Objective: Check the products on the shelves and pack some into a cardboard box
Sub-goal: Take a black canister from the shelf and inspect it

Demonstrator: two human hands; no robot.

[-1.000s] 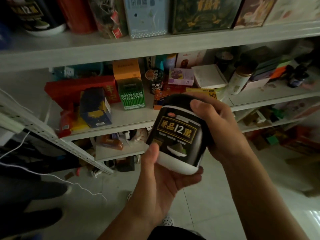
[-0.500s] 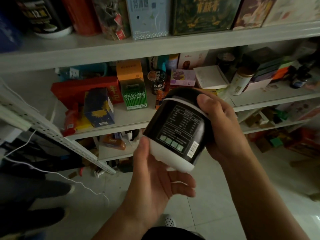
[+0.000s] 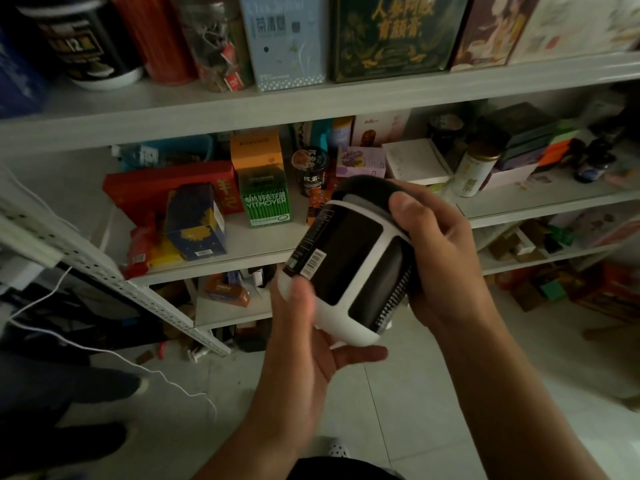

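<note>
Head view: the black-and-white jar (image 3: 349, 261) has turned since a sec ago; front label gone, then nutrition panel, now barcode strip and blank side face up. Reads as label check nearly done, packing next. Left hand (image 3: 311, 341) cups the base from below, thumb on the wall; right hand (image 3: 436, 258) wraps lid end, both grips closed on it. Behind the grips: crowded shelf (image 3: 311, 102), green VITMOVER box (image 3: 266, 199), blue box (image 3: 195, 220). No cardboard box in sight. Below-left of grips: white cable (image 3: 104, 351) on floor, trip risk.

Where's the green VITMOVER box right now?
In the head view, the green VITMOVER box stands upright on the middle shelf, left of centre, between the dark blue box and the small dark jar.
</note>
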